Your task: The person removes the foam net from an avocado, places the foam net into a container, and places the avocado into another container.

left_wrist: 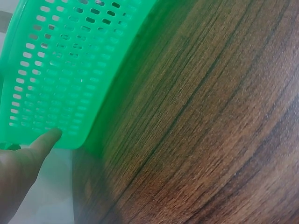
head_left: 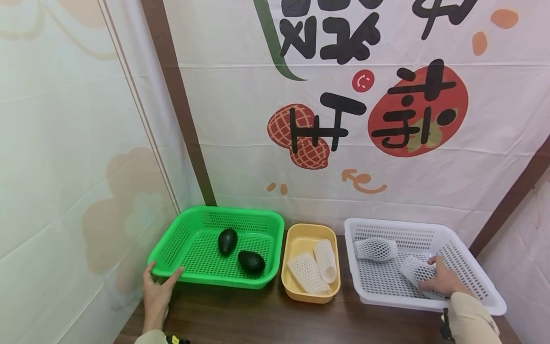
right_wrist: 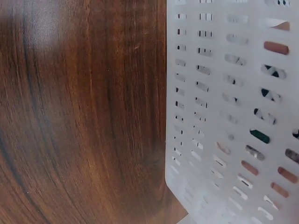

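My left hand (head_left: 156,296) touches the near left corner of a green basket (head_left: 206,282), thumb and fingers spread. In the left wrist view its straight thumb (left_wrist: 46,141) lies against the basket's perforated wall. Two bare dark avocados (head_left: 227,241) are in that basket. Inside a white basket (head_left: 386,298), my right hand (head_left: 446,278) grips an avocado in a white foam net (head_left: 416,271), fingers on its right end. Another netted avocado (head_left: 376,249) lies at the back left there. In the right wrist view the white basket's wall (right_wrist: 219,112) mostly hides the hand.
Between the two baskets stands a yellow tray (head_left: 311,298) holding white foam net sleeves (head_left: 308,272). All three containers are on a dark wooden table (head_left: 240,315). A printed cloth (head_left: 240,119) hangs behind, with more cloth at both sides.
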Tool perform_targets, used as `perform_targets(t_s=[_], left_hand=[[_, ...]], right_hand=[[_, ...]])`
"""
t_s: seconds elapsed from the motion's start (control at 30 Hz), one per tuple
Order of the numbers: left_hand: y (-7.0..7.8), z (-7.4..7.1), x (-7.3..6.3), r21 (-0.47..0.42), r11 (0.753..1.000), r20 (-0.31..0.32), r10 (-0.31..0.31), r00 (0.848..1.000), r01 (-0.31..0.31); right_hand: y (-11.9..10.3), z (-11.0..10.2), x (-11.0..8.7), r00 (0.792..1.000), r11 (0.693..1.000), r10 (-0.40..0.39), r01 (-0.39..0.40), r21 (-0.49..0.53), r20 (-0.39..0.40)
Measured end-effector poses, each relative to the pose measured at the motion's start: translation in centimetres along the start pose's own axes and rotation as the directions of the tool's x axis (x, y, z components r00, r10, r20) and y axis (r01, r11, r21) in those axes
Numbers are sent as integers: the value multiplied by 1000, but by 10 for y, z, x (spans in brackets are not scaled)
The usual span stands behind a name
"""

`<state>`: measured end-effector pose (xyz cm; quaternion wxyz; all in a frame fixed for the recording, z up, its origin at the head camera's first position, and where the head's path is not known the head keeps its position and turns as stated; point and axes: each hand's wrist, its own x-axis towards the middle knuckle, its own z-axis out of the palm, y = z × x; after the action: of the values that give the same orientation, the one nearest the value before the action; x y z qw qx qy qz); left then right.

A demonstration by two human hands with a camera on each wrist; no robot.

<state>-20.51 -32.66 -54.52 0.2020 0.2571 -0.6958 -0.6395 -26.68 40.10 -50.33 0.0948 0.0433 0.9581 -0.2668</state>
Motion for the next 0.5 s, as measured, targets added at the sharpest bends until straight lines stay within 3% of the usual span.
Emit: perform_targets(t_s=[0.17,0.33,0.5], left_hand=[[-1,-1,0,-16,1000,12,0,1000,0],[-5,-1,0,-29,999,4,40,999,-40],[-4,-1,1,-25,999,6,28,1000,-28]], right_hand=[[0,-3,-2,998,999,-34,34,1,-50],[3,-4,0,992,998,-65,63,-22,-105],[1,-7,-1,984,997,-77,72,-32,-160]])
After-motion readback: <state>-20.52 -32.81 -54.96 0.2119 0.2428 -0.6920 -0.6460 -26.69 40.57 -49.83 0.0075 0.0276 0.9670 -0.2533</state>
